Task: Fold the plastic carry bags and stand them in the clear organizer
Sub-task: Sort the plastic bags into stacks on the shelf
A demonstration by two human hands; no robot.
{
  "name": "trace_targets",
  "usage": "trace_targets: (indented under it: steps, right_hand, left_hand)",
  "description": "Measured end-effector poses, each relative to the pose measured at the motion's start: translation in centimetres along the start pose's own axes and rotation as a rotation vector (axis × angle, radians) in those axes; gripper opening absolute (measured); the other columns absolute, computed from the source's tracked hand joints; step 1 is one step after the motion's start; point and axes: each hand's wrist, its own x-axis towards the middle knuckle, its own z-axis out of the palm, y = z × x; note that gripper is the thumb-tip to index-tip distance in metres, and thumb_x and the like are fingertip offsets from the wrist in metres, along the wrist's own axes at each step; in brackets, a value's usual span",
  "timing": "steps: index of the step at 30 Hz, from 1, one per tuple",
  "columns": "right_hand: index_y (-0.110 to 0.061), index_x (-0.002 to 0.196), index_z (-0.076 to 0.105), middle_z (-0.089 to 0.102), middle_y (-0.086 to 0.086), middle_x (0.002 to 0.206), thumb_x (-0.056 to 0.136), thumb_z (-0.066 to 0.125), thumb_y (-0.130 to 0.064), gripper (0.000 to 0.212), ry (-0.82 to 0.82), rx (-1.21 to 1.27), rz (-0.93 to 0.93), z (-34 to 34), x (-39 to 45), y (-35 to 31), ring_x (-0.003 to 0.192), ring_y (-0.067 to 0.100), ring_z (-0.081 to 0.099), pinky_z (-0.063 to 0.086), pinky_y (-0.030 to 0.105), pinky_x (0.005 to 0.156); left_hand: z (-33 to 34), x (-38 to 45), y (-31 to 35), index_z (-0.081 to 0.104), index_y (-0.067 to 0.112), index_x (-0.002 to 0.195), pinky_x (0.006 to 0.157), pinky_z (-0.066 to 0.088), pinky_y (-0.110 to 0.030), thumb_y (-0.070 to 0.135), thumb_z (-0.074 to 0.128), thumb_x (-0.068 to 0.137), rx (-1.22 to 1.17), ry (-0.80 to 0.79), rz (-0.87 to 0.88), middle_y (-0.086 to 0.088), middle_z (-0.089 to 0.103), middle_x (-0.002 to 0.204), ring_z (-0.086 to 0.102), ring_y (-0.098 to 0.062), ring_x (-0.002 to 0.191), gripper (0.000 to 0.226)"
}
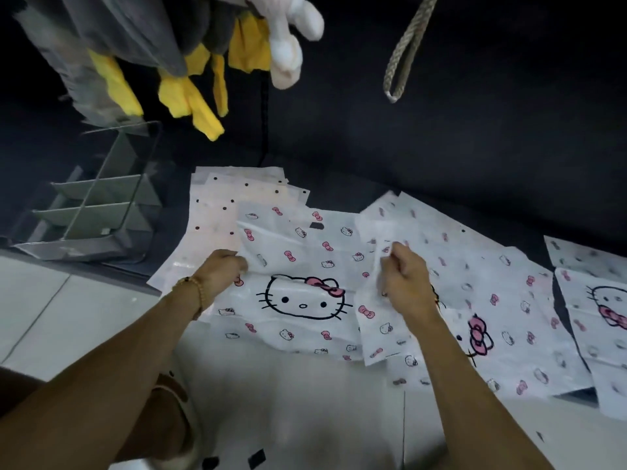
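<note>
Pale floor tiles (51,300) meet a dark mat (441,147) where white plastic carry bags are spread out. Largest of them, a white plastic bag printed with a cat face and pink bows (298,300) lies flat between both hands, partly overlapping a stack of white bags with black dots (217,205) behind it. More bow-printed bags (502,300) fan out to the right. At the left stands a clear plastic organizer with divided compartments (101,208), well apart from the bag being handled. Grey and yellow plush toys (163,62) hang above it, and a braided rope loop (403,52) hangs at the upper right. His left hand (224,269) pinches the bag's left edge. His right hand (403,276) grasps a lifted fold of its right side.
</note>
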Motion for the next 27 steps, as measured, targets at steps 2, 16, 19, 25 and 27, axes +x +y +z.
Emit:
trace_targets:
  steps: [2, 16, 19, 25, 27]
  right_hand:
    - [-0.013, 0.068, 0.051, 0.045, -0.011, 0.059, 0.092, 0.044, 0.006, 0.032, -0.225, -0.033, -0.072, 2.4, -0.7, -1.8, 0.053, 0.004, 0.038, 0.031, 0.023, 0.051]
    - [-0.007, 0.136, 0.046, 0.046, 0.013, 0.141, 0.095, 0.055, -0.031, 0.049, 0.251, -0.402, 0.275, 1.5, -1.0, 5.3, 0.131, 0.027, 0.042, 0.041, 0.042, 0.104]
    - [-0.004, 0.146, 0.024, 0.017, 0.017, 0.156, 0.093, 0.051, -0.046, 0.072, 0.202, -0.652, 0.526, 0.5, -0.5, 8.4, 0.145, 0.032, 0.011, 0.022, 0.049, 0.113]
    - [-0.009, 0.124, 0.055, 0.045, 0.011, 0.139, 0.095, 0.046, -0.029, 0.036, 0.249, -0.797, 0.371, 1.1, -0.6, 9.8, 0.132, 0.032, 0.035, 0.040, 0.049, 0.098]
    - [-0.007, 0.120, 0.060, 0.053, 0.012, 0.131, 0.097, 0.047, -0.021, 0.030, 0.272, -0.762, 0.328, 0.5, -0.9, 10.0, 0.127, 0.033, 0.042, 0.043, 0.053, 0.094]
  left_hand:
    - [0.3, -0.6, 0.5, 0.049, 0.006, 0.131, 0.100, 0.041, -0.036, 0.023, 0.058, 0.092, -0.148, -0.092, -0.094, -0.008, 0.054, 0.128, 0.051, -0.027, 0.116, 0.044]
    - [0.7, -0.4, -0.5, 0.065, 0.002, 0.096, 0.069, 0.054, -0.032, -0.011, 0.067, 0.070, 0.253, -0.108, 0.183, -0.016, 0.069, 0.089, 0.064, -0.028, 0.081, 0.029]
    - [-0.9, 0.2, -0.8, 0.067, 0.006, 0.092, 0.070, 0.056, -0.037, -0.007, 0.069, 0.067, 0.244, -0.097, 0.178, -0.014, 0.071, 0.090, 0.066, -0.028, 0.079, 0.028]
    - [-0.4, 0.9, -1.6, 0.056, 0.010, 0.083, 0.076, 0.046, -0.032, 0.032, 0.058, 0.093, 0.100, 0.023, 0.104, -0.002, 0.058, 0.081, 0.055, -0.019, 0.077, 0.024]
    - [-0.4, 0.7, -1.3, 0.058, 0.012, 0.078, 0.066, 0.044, -0.028, 0.021, 0.056, 0.094, 0.129, 0.025, 0.159, 0.000, 0.059, 0.072, 0.054, -0.018, 0.069, 0.019]
